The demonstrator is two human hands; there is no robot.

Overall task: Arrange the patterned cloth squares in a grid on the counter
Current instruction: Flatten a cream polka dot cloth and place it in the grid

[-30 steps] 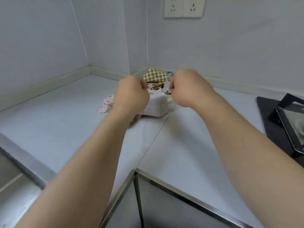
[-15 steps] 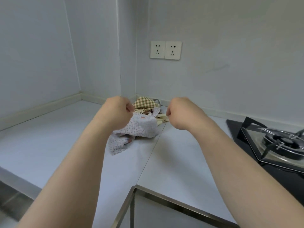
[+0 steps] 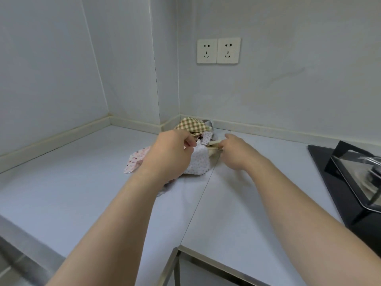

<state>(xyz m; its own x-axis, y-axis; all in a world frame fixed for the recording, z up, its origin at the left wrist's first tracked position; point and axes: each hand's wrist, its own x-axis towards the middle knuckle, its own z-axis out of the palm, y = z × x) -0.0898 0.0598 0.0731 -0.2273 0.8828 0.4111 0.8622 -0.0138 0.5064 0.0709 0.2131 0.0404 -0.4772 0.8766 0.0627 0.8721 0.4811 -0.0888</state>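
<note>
left grip [image 3: 171,155] pinches dotted cloth square [image 3: 199,162] | right grip [image 3: 235,151] shifts to cream square [image 3: 213,143], pinch or touch unclear | grid not begun

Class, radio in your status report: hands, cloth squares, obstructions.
Left hand pinches dotted cloth. Right hand at cream cloth, grip unclear. Cloth squares heaped in corner, no grid yet. Stove off right, apart.

Quick count: left hand [image 3: 171,155] plus right hand [image 3: 235,152] makes two, two wall sockets [image 3: 207,51], one hob [image 3: 350,182], one bench [image 3: 72,182], one heap of cloth squares [image 3: 199,161], roughly four patterns showing.
</note>
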